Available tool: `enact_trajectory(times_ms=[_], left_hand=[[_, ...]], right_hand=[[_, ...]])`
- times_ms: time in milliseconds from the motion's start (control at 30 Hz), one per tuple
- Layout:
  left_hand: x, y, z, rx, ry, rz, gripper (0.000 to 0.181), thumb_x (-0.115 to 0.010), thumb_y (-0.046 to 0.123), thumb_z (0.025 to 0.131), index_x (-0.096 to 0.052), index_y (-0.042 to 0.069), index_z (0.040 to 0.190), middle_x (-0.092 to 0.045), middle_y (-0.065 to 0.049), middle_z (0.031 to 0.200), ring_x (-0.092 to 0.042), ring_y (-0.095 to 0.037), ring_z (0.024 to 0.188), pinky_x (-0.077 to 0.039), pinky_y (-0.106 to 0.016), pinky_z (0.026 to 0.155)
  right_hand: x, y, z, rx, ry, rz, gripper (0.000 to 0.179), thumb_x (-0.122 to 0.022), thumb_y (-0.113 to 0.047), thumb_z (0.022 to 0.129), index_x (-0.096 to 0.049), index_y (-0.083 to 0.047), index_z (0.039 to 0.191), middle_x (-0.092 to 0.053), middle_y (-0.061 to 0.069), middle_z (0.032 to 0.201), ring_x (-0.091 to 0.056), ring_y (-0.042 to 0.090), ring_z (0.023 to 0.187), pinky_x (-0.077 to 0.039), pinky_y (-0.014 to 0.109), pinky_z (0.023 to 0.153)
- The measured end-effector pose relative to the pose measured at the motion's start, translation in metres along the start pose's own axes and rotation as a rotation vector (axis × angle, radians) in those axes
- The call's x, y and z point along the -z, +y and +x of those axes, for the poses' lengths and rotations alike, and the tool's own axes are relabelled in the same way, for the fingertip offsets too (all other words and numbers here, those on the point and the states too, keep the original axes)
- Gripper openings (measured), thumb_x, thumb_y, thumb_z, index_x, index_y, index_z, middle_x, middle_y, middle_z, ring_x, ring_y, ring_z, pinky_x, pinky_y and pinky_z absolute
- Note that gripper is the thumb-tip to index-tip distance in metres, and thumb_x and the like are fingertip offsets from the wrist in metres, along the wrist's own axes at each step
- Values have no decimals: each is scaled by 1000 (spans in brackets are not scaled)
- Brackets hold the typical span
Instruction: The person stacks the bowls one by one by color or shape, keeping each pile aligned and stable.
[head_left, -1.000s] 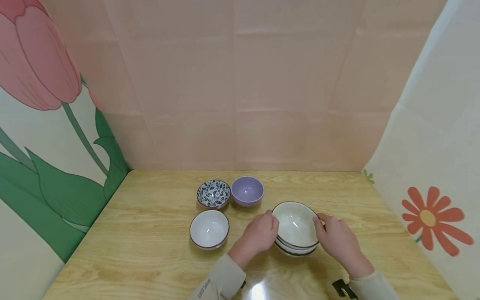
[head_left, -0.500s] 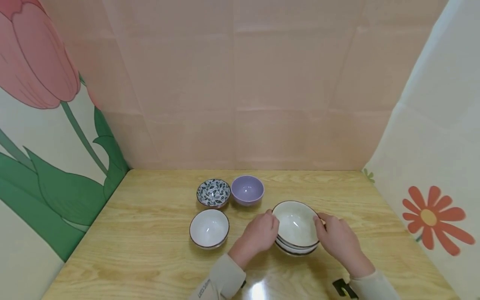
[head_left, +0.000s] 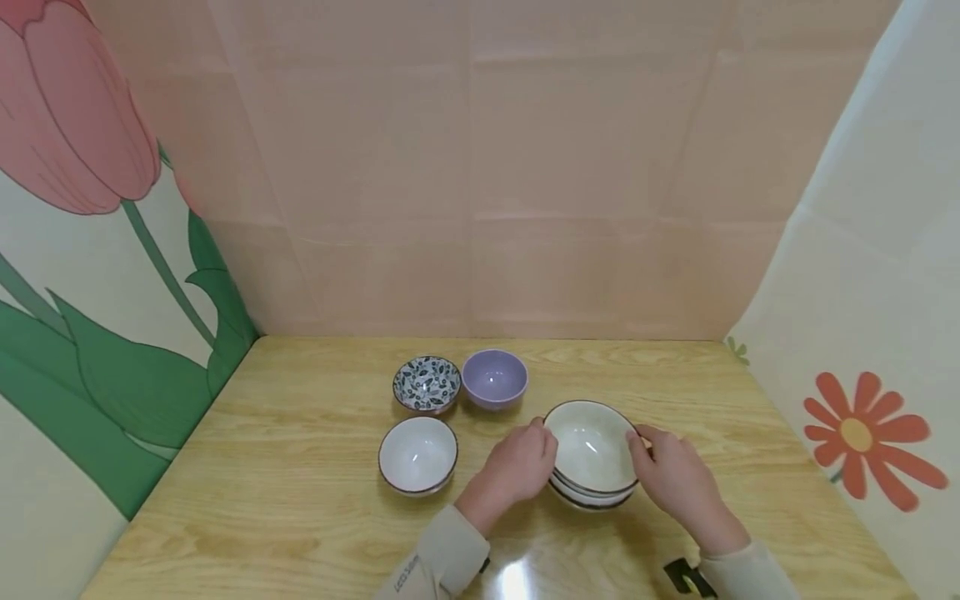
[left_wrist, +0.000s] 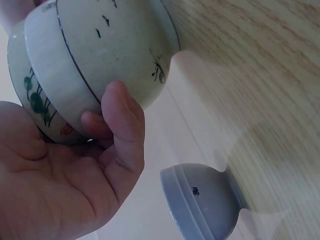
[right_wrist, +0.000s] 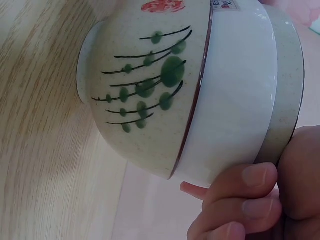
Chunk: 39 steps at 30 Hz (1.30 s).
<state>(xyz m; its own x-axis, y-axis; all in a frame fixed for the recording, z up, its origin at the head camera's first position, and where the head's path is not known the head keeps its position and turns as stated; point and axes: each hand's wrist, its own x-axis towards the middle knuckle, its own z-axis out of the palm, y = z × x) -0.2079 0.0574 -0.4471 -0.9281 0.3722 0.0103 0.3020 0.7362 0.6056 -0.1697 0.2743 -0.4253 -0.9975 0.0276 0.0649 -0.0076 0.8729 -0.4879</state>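
Fingers [right_wrist: 245, 186] of both hands are curled on a stack of three round, glossy ceramic bowls [head_left: 591, 457] — the left hand [head_left: 519, 462] holds its left side, the right hand [head_left: 678, 479] its right, with the right thumb over the top rim. Behind everything hangs a pinkish-beige cloth backdrop [head_left: 480, 183] with fold creases; below it spreads a pale wood-grain worktop [head_left: 262, 467]. At the far left rises a pink tulip print [head_left: 82, 117] with green leaves, and at the right sits a smaller red-orange flower print [head_left: 873, 442]. The stack stands upright on the right half of the worktop: a cream lowest bowl [right_wrist: 150, 142], a white middle bowl [right_wrist: 237, 85] nested in it, and a dark-rimmed cream top bowl [head_left: 592, 446]. Left of the hands and apart from them is a white ceramic bowl with a brown rim [head_left: 417, 456]. Just behind that one is a slightly smaller dark-and-white leaf-patterned bowl [head_left: 427, 385], and close beside it a plain purple bowl [head_left: 495, 379]. Smallest are the painted details on the lowest bowl — a green sprig [right_wrist: 172, 72] and a red oval mark [right_wrist: 162, 6].
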Motion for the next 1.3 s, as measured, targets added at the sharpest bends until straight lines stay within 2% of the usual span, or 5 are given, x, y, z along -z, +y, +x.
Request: enact_trajectory(times_ms=[233,400,767,1300], left_hand=[[1,-1,-1,12,-16,16,54,-29,31,106,-52,-4,140,-54,-15,145,-55,-28,130,-48,-40,106],[1,1,-3,7,-10,6,54,-29,29,106,-52,-5,140,-56,-16,143,-57,-29,128,-48,-40,105],[1,1,-3,5,24,59,53,-29,30,105,-57,-3,135,-66,-16,126,-65,-29,113,-55,-43,91],[3,3,-4,12,27,44,53,-28,30,105,-55,-3,137,-66,-17,127,-65,-29,115,-54,-44,93]], right_hand=[[-1,-1,0,0,-4,17,48,-41,-27,106,-60,12,127,-70,28,107,-71,31,86,-54,40,60],[-2,1,0,5,-3,15,48,-41,-28,106,-60,12,127,-70,28,107,-71,31,86,-54,42,61],[-3,3,0,0,-5,21,50,-40,-30,107,-59,12,128,-71,26,103,-68,25,79,-51,37,57],[-1,2,0,-12,-11,19,49,-40,-29,107,-59,10,129,-71,25,104,-68,24,79,-50,36,56]])
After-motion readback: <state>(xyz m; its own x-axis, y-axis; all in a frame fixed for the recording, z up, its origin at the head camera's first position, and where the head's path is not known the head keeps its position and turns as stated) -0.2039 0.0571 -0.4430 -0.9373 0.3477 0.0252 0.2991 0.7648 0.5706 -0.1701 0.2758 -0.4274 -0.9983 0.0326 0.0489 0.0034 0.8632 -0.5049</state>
